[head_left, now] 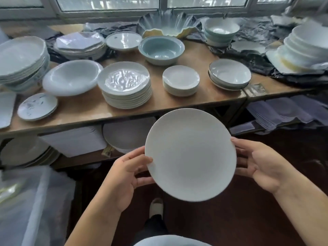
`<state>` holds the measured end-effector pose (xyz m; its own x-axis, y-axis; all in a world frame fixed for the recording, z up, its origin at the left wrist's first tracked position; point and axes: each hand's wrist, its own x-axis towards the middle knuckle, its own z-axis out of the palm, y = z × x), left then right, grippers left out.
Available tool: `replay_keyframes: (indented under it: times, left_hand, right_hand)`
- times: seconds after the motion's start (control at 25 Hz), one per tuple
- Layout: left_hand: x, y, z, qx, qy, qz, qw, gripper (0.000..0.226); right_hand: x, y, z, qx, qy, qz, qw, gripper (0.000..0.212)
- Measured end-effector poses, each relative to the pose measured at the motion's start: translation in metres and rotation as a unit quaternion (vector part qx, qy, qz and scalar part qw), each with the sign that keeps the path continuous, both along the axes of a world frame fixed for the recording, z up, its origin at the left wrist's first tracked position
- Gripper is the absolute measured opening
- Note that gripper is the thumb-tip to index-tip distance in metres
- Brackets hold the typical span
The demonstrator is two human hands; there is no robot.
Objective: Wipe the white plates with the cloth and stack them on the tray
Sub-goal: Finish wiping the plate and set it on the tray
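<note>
A round white plate [190, 155] is held in the air in front of me, below the table's front edge, its face turned up toward me. My left hand [122, 176] holds its left rim, thumb on top and fingers curled under. My right hand [260, 166] holds the right rim, with the fingers behind the plate. On the wooden table [85, 110] a tall stack of white plates [125, 85] stands just left of centre. No cloth and no tray can be made out.
The table carries a small plate stack [181, 80], dark-rimmed bowls [229, 74], a wide shallow bowl [72, 77], a pale blue bowl [161, 49] and more crockery at both ends. A lower shelf holds plates [127, 135] and paper. A plastic bin [32, 206] stands at lower left.
</note>
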<state>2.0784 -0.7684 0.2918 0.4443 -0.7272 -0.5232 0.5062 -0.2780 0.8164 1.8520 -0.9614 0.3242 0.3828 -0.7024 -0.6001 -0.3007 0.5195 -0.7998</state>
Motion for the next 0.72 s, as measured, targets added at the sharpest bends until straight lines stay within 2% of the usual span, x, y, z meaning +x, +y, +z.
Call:
replay_keyframes:
  times: [0.2, 0.36, 0.72]
  left_hand:
    - [0.06, -0.093, 0.009, 0.003, 0.003, -0.048, 0.999, 0.036]
    - [0.094, -0.166, 0.001, 0.019, 0.016, -0.045, 0.999, 0.036]
    - [0.143, -0.34, -0.032, 0.106, 0.063, 0.104, 0.987, 0.031]
  right_hand:
    - [0.048, -0.082, 0.007, 0.002, 0.005, -0.035, 0.999, 0.027]
    - [0.085, -0.163, -0.002, 0.015, 0.006, -0.019, 1.0, 0.028]
    - [0.2, -0.374, -0.041, 0.048, 0.052, 0.05, 0.996, 0.021]
